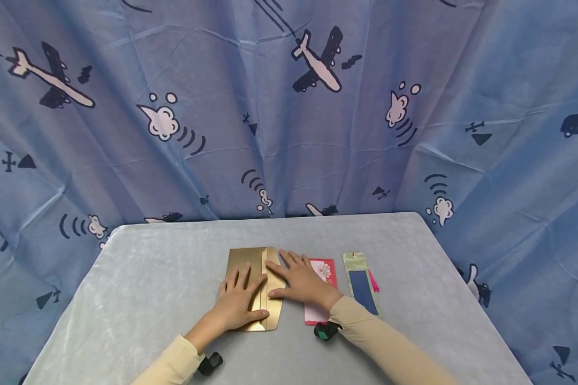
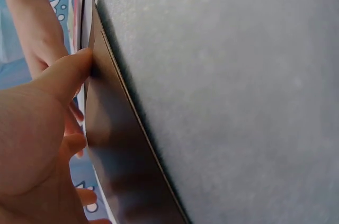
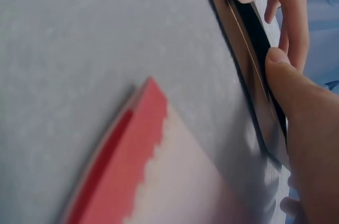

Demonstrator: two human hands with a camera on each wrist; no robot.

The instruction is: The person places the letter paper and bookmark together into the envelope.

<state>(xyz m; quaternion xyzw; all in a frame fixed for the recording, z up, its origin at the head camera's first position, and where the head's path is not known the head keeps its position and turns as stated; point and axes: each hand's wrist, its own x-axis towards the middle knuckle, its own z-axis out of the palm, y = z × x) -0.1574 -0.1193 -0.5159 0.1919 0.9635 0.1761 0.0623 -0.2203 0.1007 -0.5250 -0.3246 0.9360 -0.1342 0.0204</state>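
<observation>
A gold envelope (image 1: 247, 258) lies on the table with its long flap (image 1: 274, 316) spread to the right. Fingers splayed, my left hand (image 1: 235, 306) rests on the envelope's body, its thumb reaching to the fold near the flap. From the right side my right hand (image 1: 304, 281) lies over the flap, fingertips at the crease and far edge, fingers fairly straight. In the left wrist view the left thumb touches the envelope's near edge (image 2: 114, 123). The right wrist view has both thumbs on the envelope (image 3: 249, 70).
Partly under the right forearm is a red and pink card (image 1: 324, 269) with a floral print. Right of it lies a green and blue bookmark (image 1: 355, 261) with a pink tassel (image 1: 373, 282). A patterned blue curtain (image 1: 289, 133) hangs behind the grey-white tabletop (image 1: 173, 256).
</observation>
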